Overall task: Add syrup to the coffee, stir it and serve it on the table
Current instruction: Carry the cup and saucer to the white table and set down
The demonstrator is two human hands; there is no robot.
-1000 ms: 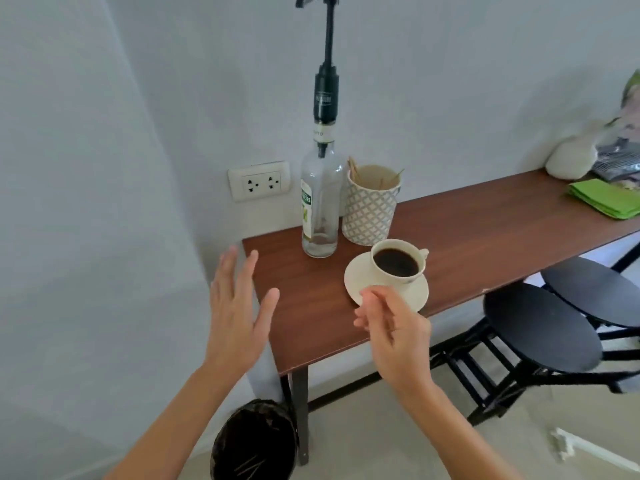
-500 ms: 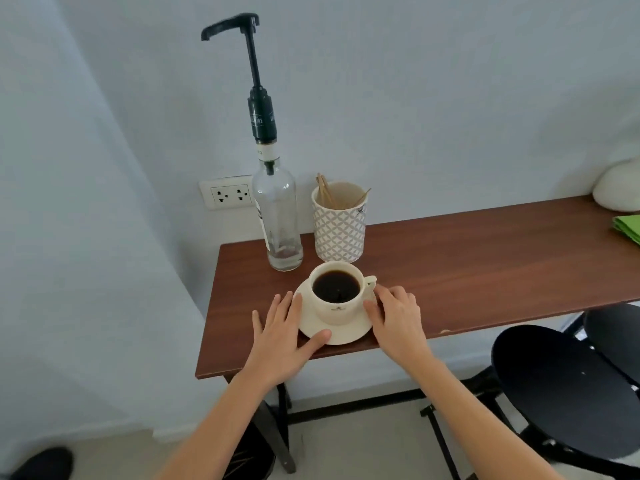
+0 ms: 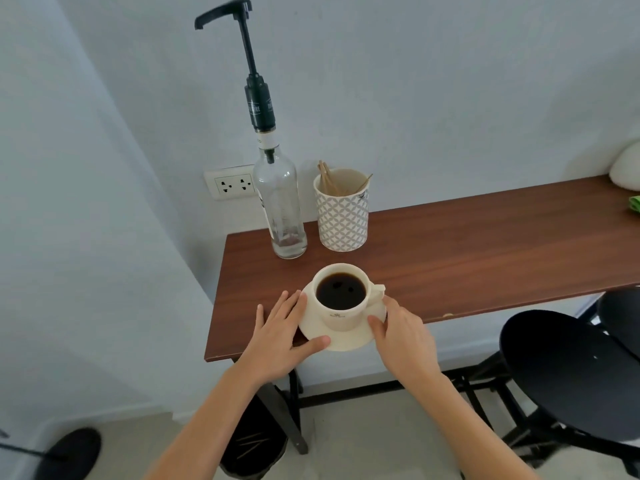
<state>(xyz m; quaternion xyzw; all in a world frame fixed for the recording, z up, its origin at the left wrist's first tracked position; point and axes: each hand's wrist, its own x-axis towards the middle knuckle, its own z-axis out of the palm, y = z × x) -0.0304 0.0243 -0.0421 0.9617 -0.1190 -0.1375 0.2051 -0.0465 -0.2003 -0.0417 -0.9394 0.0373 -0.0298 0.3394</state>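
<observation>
**Both hands on the saucer, syrup pump waiting**

The left hand point(image 3: 282, 336) grips the saucer point(image 3: 341, 341) at its left rim, thumb on the near edge, while the right hand point(image 3: 401, 336) clasps the right rim below the cup point(image 3: 341, 297) handle. The cup, full of black coffee, sits near the front of the worktop point(image 3: 467, 251). The syrup bottle point(image 3: 282, 209) stands just behind, its spout pointing left, beside the holder of stirrers point(image 3: 343, 211). My read: keep the saucer level, move slowly, bring the cup under that spout without slopping.
</observation>
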